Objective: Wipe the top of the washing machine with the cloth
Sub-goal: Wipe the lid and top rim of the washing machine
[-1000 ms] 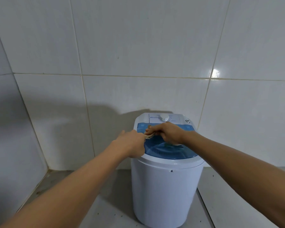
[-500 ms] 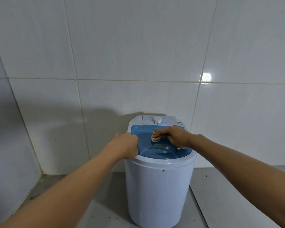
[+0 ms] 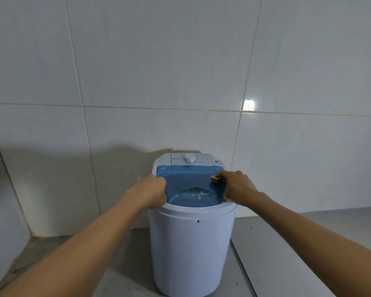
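A small white round washing machine (image 3: 191,249) stands on the floor against the tiled wall. Its top has a see-through blue lid (image 3: 189,183) and a white control panel with a dial (image 3: 189,158) behind it. My right hand (image 3: 237,187) presses a small tan cloth (image 3: 216,178) onto the right side of the lid; only bits of the cloth show beyond my fingers. My left hand (image 3: 151,190) grips the left rim of the machine's top, fingers curled over the edge.
White tiled walls (image 3: 159,82) rise right behind the machine and at the left, forming a corner. Grey floor tiles (image 3: 287,254) with small dark specks lie around the machine's base.
My right hand has slid the cloth from the left-middle of the lid across to its right edge. My left hand has stayed on the left rim.
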